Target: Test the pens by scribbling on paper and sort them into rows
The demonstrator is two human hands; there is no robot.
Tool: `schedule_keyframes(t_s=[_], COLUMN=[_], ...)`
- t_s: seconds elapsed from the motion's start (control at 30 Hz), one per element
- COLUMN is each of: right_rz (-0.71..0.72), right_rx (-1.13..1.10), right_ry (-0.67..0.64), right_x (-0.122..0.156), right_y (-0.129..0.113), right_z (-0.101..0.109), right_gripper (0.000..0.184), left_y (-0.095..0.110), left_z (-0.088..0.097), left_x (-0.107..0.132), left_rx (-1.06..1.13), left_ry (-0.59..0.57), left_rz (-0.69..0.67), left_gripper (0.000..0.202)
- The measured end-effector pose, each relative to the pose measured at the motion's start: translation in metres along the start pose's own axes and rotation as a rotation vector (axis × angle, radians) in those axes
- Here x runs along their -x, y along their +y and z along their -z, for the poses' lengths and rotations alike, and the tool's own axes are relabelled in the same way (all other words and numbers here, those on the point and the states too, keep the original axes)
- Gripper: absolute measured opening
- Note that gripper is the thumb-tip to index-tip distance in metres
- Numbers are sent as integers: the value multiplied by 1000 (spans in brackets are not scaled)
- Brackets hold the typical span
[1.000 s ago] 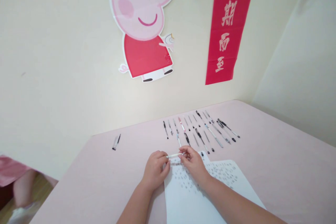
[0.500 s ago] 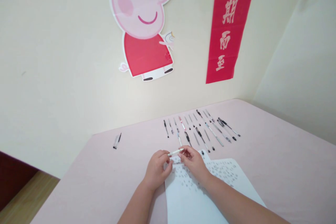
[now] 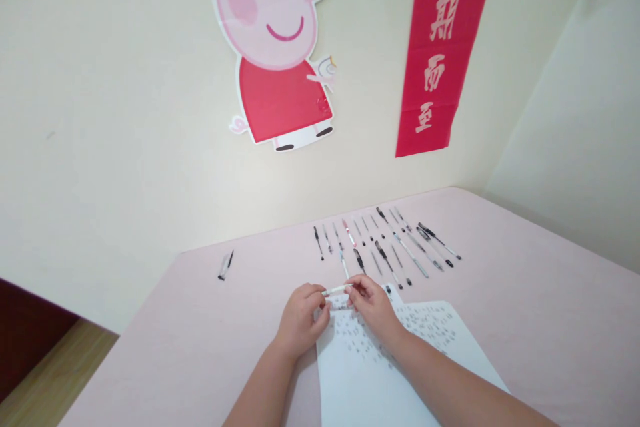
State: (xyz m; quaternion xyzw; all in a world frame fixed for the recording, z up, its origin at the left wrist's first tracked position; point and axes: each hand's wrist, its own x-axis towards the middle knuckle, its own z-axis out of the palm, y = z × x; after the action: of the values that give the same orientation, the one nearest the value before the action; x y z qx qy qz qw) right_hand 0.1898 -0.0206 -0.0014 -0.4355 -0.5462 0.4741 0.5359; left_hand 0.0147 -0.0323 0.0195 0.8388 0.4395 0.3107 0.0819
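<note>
A slim white pen (image 3: 337, 290) is held level between my two hands, above the top edge of a sheet of paper (image 3: 370, 387). My left hand (image 3: 303, 317) pinches its left end. The fingers of my right hand (image 3: 371, 303) are closed around its right end, hiding the tip. Small dark handwritten marks cover the upper part of the paper. Just beyond my hands, a light blue and white pen (image 3: 344, 264) and a black-capped pen (image 3: 359, 260) lie on the table.
Several pens and refills lie in two rough rows on the pink table (image 3: 540, 320), among them a red and white pen (image 3: 349, 232). A black pen with a clear part (image 3: 227, 265) lies apart at the left. Behind the table, the wall carries a cartoon pig cutout (image 3: 285, 100) and a red banner (image 3: 440, 73).
My right hand's fingers have shifted slightly along the white pen and cover more of its right end. The view has tilted slightly; the pens on the table stay put.
</note>
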Motion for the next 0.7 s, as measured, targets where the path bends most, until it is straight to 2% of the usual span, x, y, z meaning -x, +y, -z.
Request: schedule_keyframes(t_s=[0.4, 0.53, 0.7], right_rz=[25, 23, 103], right_rx=[120, 69, 131], right_ry=[-23, -21, -15], right_x=[3, 4, 3], right_y=[-4, -2, 0], right_z=[1, 1, 1], right_gripper=[37, 27, 17], left_y=[2, 2, 1], left_z=[2, 3, 3], left_x=[1, 0, 0], left_rx=[-63, -63, -66], left_ry=[0, 10, 13], left_rz=[-29, -15, -17], left_gripper=[14, 13, 14])
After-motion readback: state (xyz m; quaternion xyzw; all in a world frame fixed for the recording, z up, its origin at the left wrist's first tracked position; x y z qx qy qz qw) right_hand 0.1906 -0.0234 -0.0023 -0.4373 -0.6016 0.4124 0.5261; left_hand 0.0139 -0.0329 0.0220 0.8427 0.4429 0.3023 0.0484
